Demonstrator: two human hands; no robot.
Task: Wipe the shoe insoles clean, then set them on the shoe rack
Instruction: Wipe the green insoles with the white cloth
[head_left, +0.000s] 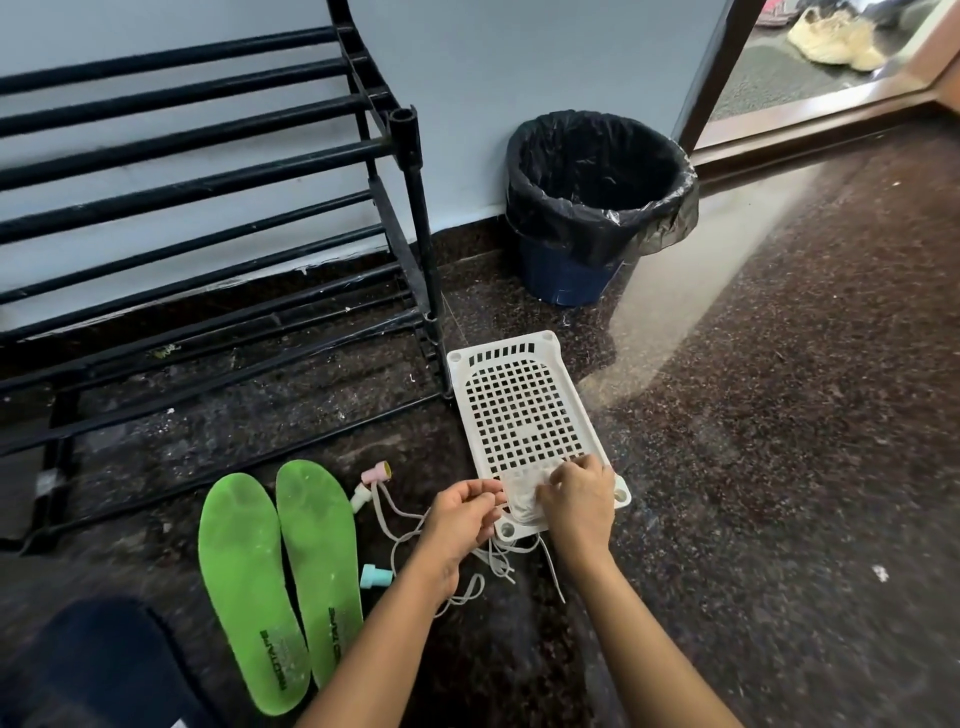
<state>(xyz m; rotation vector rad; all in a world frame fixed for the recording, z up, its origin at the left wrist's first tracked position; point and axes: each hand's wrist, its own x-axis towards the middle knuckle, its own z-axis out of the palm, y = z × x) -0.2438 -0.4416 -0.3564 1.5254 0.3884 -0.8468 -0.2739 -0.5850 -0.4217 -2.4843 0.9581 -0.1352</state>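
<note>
Black lettering on the green insoles (244, 587) is apparently reading REDTAPE. They are lying side by side on the floor, just left of the left hand (460, 512). The right hand (576, 501) is gripping a pale cloth (522, 499) lying in the near end of a white perforated basket (498, 349). The left hand is pinching the cloth's edge. Beyond both hands, a black-lined bin (670, 208) is standing near the shoe rack (405, 208).

You're in a home entryway: a black shoe rack (410, 166) stands against the pale wall (467, 78), a lined bin (597, 208) sits beside it on the speckled stone floor (779, 415), and sneakers (831, 39) lie past the doorway (719, 73).
</note>
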